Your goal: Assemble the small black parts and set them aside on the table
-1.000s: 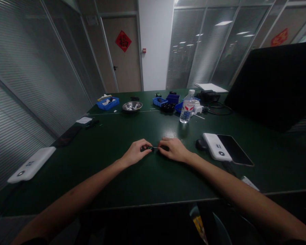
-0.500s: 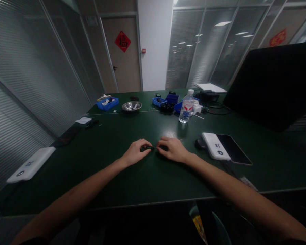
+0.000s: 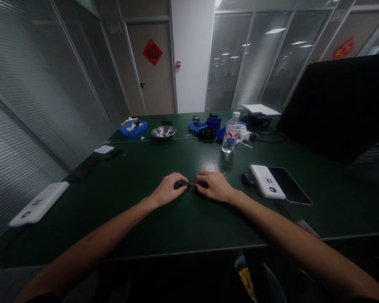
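Observation:
Over the middle of the dark green table (image 3: 177,227), both my hands face each other with a narrow gap between their fingertips. My left hand (image 3: 170,188) is closed in a pinch on a small dark piece (image 3: 185,184) with a greenish patch; its exact kind is too small to tell. A thin pale pin (image 3: 192,184) bridges the gap from that piece to the other hand. Its far end is pinched by my right hand (image 3: 214,185), whose thumb and index finger hide the tip.
A water bottle (image 3: 231,132) stands beyond my right hand. Rightward lie a white power bank (image 3: 267,181) and a phone (image 3: 289,185); another white power bank (image 3: 39,204) is at left. Farther back are a metal bowl (image 3: 163,133), blue trays (image 3: 133,128) and a monitor (image 3: 337,105).
Slightly more of the dark piece shows at my left fingertips. Both hands otherwise keep nearly the same place and grip.

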Demonstrator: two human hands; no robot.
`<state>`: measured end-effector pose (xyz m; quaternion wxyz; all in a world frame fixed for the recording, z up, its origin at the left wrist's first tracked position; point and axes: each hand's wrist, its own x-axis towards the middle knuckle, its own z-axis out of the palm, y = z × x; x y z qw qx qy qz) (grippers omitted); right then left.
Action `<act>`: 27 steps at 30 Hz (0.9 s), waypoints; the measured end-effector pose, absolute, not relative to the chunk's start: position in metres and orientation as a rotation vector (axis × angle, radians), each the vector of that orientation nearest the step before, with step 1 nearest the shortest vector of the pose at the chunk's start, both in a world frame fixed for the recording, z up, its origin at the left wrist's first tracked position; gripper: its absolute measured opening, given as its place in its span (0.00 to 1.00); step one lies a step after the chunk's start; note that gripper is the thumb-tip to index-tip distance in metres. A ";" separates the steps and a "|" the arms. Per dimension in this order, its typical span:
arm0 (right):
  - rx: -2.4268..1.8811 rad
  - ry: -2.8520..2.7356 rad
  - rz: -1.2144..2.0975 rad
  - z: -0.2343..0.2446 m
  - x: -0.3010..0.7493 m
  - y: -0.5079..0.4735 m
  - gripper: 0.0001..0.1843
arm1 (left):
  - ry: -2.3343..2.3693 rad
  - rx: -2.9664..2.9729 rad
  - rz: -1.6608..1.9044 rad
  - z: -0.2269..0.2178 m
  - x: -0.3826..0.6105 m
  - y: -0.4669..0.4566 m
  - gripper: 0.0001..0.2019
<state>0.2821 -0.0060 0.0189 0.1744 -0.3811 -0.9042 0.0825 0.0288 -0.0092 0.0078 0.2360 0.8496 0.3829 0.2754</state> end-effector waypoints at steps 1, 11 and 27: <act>-1.076 -2.557 0.243 0.018 0.282 -0.006 0.10 | 1.045 2.332 0.750 0.008 0.029 -0.009 0.10; -1.035 -2.498 0.372 0.018 0.282 -0.007 0.08 | 0.988 2.316 0.747 0.013 0.027 -0.011 0.11; -0.856 -2.298 0.648 0.013 0.276 -0.007 0.10 | 0.886 2.083 1.012 0.009 0.022 -0.007 0.12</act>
